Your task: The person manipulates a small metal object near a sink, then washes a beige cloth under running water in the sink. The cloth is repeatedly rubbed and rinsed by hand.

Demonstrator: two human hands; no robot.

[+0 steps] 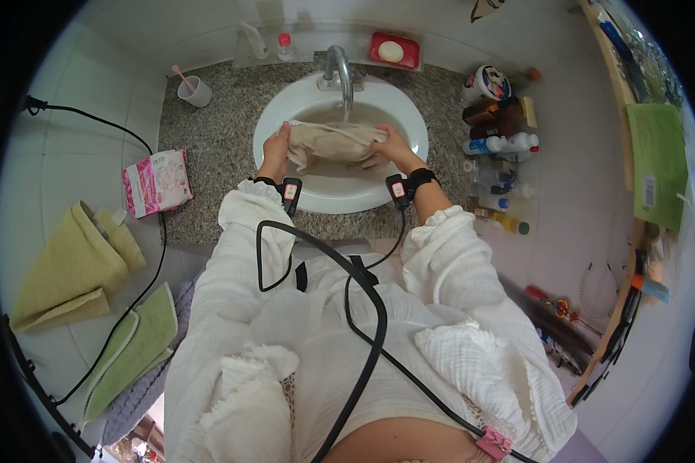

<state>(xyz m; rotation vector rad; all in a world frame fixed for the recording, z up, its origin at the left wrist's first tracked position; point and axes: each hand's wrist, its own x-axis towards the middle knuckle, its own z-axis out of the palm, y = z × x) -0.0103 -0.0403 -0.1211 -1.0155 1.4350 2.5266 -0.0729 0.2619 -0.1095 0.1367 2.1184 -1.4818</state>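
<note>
A wet beige cloth (333, 143) is stretched between my two hands over the white oval washbasin (347, 199). My left hand (275, 151) grips its left end, thumb at the upper edge. At the cloth's right end, my right hand (395, 147) pinches the fabric. The curved metal faucet (340, 66) stands behind the cloth, and a stream of water seems to fall from its spout. Cloudy water shows in the bowl below the cloth. Both wrists carry black straps with small black devices.
A white cup (196, 94) holding a pink toothbrush and a pink-white packet (157, 183) stand on the left of the granite counter (226, 139). Behind the basin lies a red soap dish (415, 51). Several bottles (486, 144) line the right side. Black cables (376, 307) cross before my body.
</note>
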